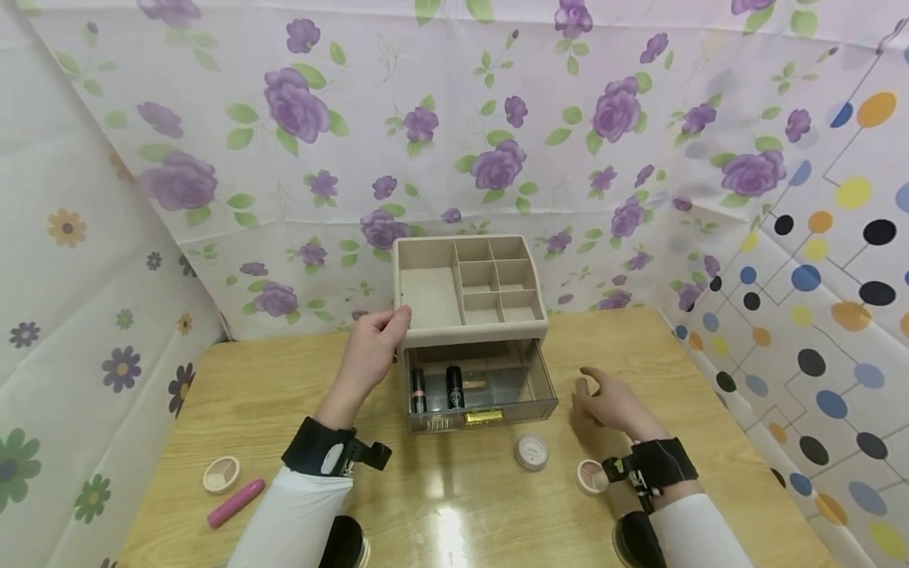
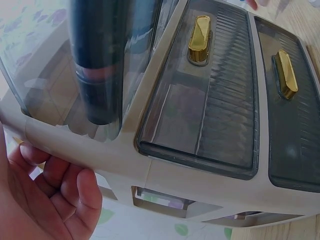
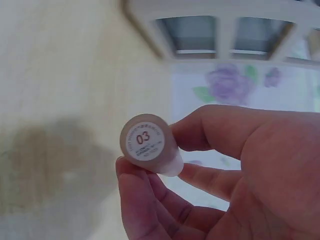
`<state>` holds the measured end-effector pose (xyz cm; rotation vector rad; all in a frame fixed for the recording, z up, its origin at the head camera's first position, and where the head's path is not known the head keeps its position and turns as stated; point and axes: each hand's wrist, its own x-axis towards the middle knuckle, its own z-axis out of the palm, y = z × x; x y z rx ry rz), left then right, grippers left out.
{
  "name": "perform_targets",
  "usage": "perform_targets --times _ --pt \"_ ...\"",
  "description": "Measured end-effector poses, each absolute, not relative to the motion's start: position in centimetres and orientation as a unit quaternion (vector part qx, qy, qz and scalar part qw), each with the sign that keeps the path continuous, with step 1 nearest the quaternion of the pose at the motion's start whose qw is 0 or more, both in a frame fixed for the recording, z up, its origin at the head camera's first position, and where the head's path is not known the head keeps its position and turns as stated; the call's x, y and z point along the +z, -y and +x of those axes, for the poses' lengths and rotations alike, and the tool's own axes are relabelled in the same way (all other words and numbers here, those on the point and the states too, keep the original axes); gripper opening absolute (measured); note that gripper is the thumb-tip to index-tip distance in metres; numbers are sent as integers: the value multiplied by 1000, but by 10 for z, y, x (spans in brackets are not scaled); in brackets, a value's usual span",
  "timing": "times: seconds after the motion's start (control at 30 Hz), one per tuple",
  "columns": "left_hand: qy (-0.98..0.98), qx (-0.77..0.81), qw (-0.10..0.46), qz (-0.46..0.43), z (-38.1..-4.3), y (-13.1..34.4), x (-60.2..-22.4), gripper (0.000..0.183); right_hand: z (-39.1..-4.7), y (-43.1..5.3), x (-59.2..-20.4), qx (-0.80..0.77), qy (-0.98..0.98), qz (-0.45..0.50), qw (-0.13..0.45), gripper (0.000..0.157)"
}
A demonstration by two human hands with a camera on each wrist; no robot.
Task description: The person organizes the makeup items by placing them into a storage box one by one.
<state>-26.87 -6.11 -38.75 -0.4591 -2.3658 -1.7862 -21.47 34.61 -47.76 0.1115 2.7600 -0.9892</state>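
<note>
A beige makeup organizer [image 1: 429,300] stands at the back of the table, its top divided into compartments. Its clear upper drawer [image 1: 541,386] is pulled out, with two dark lipstick-like tubes [image 1: 454,388] standing inside. Two lower drawers with gold handles [image 2: 200,37] are pushed in. My left hand [image 1: 372,347] grips the organizer's left edge, thumb on top and fingers curled underneath. To the right of the drawer is my right hand [image 1: 614,406], pinching a small cylindrical tube [image 3: 145,140] between thumb and fingers. Its round end carries a label reading 03; the head view hides this tube.
A round white-lidded pot [image 1: 532,452] and a small round compact [image 1: 591,477] lie in front. At left are a three-colour round palette [image 1: 222,475] and a pink tube [image 1: 237,503]. Dark round containers [image 1: 346,544] sit near the forearms. Patterned cloths [image 1: 298,197] enclose the table [image 1: 284,394].
</note>
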Motion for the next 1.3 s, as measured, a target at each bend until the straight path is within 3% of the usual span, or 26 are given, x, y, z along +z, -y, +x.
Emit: perform_targets --times 0.2,0.53,0.77,1.3 --pt "784 -597 71 -154 -273 62 -393 59 -205 -348 -450 -392 -915 43 85 65" --pt "786 -595 74 -153 -272 61 -391 59 -185 -336 -390 -514 -855 -33 55 51" --pt "787 -592 78 -155 -272 64 -390 59 -170 -305 -350 -568 -814 -103 65 50" --pt "789 -589 71 -160 -275 63 -392 60 -177 -251 -337 -505 -842 -185 40 54"
